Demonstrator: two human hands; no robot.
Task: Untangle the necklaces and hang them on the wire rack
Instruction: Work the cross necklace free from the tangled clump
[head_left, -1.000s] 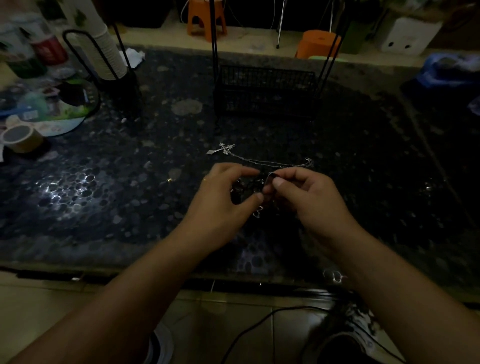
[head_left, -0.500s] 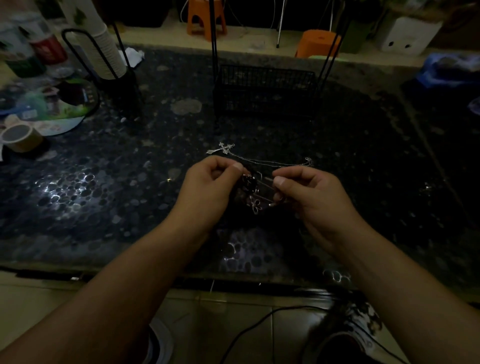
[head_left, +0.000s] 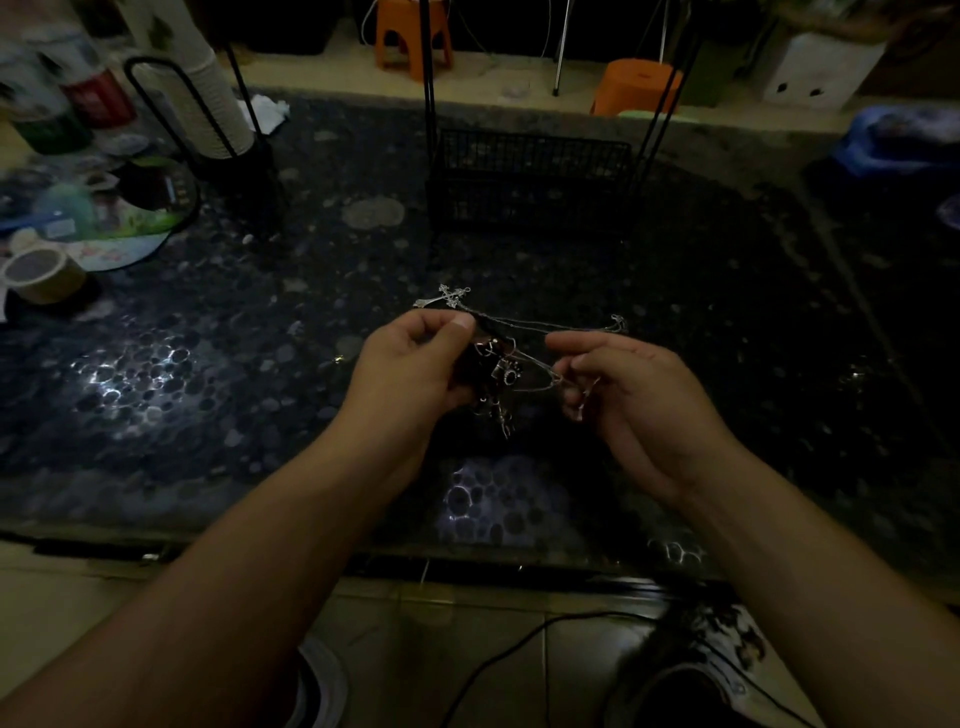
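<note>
A tangled bunch of necklaces (head_left: 496, 371) with small charms hangs between my two hands above the dark pebbled table (head_left: 208, 364). My left hand (head_left: 410, 364) grips the bunch at its left side, thumb on top. My right hand (head_left: 618, 384) pinches a thin silver chain that runs out of the tangle. Another silver necklace with a cross pendant (head_left: 448, 296) lies on the table just beyond my hands, its chain trailing right. The black wire rack (head_left: 530, 182) stands at the back centre, its uprights rising out of view.
A holder with stacked paper cups (head_left: 208, 104) stands at the back left, beside bottles (head_left: 88, 98) and a tape roll (head_left: 41, 273). Orange stools (head_left: 413, 36) sit on the floor behind the table. A cable (head_left: 519, 654) runs across the floor near my feet.
My hands have drawn apart: the left lifted with the tangle, the right moved right, stretching a chain between them. The cross necklace on the table has not moved.
</note>
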